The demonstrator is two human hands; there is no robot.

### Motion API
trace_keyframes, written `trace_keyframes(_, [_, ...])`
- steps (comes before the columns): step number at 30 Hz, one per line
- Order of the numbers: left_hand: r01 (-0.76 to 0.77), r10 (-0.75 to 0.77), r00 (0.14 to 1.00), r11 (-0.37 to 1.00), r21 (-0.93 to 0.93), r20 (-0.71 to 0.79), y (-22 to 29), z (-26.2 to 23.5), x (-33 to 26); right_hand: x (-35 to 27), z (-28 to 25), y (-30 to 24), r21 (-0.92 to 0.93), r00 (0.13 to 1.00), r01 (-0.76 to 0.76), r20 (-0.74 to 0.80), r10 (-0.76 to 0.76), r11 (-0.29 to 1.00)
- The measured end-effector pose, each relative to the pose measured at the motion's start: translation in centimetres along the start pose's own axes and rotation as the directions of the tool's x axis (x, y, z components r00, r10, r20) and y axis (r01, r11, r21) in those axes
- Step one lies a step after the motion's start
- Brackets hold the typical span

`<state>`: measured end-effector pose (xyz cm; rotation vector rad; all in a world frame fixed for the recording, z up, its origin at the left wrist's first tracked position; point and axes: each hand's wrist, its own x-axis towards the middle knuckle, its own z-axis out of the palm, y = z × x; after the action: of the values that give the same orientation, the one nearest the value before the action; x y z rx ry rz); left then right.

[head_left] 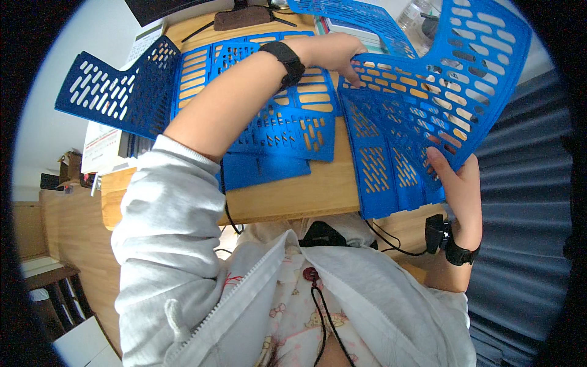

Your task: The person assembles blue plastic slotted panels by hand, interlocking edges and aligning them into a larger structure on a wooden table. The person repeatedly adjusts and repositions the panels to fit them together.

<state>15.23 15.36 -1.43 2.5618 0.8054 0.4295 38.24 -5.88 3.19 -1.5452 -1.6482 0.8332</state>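
At the right of the table, a slotted blue plastic file-rack panel point(449, 85) stands tilted between my hands. My left hand point(336, 55) reaches across and pinches its far left edge, with the fingers partly hidden. Lower down, my right hand point(455, 180) grips the panel's near edge, thumb on the side facing me and the other fingers mostly behind it. Beneath it lies another slotted blue section point(373, 174), reaching the table's front edge; whether the two are joined I cannot tell.
More slotted blue panels point(315, 134) lie overlapped mid-table, with a plain blue piece point(263, 173) under them. An upright blue side panel point(125, 88) stands left. Behind are a monitor stand point(244, 18), books point(351, 37) and a clear bottle point(416, 15). A dark curtain point(520, 214) hangs right.
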Motion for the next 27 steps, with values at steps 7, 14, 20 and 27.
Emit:
trace_keyframes(7, [0.029, -0.029, 0.999, 0.999, -0.039, -0.018, -0.5, -0.2, -0.1, 3.1, -2.1, 5.1, 0.766, 0.964, 0.050, 0.132, -0.232, 0.641])
trace_keyframes(14, [0.071, -0.073, 0.997, 0.995, -0.064, -0.027, -0.8, -0.3, -0.3, 5.7, 4.5, 5.0, -0.363, 0.823, 0.560, 0.143, -0.550, 0.744])
trace_keyframes(20, [0.115, -0.118, 0.993, 0.983, -0.142, -0.010, -1.2, -0.8, -0.5, 9.3, 7.0, 4.6, -0.262, 0.859, 0.454, -0.127, -0.497, 0.852])
trace_keyframes(27, [0.133, -0.119, 0.955, 0.991, 0.033, -0.273, -1.4, -0.2, -1.6, 11.6, 6.9, 7.4, -0.225, 0.846, 0.512, -0.033, -0.532, 0.829])
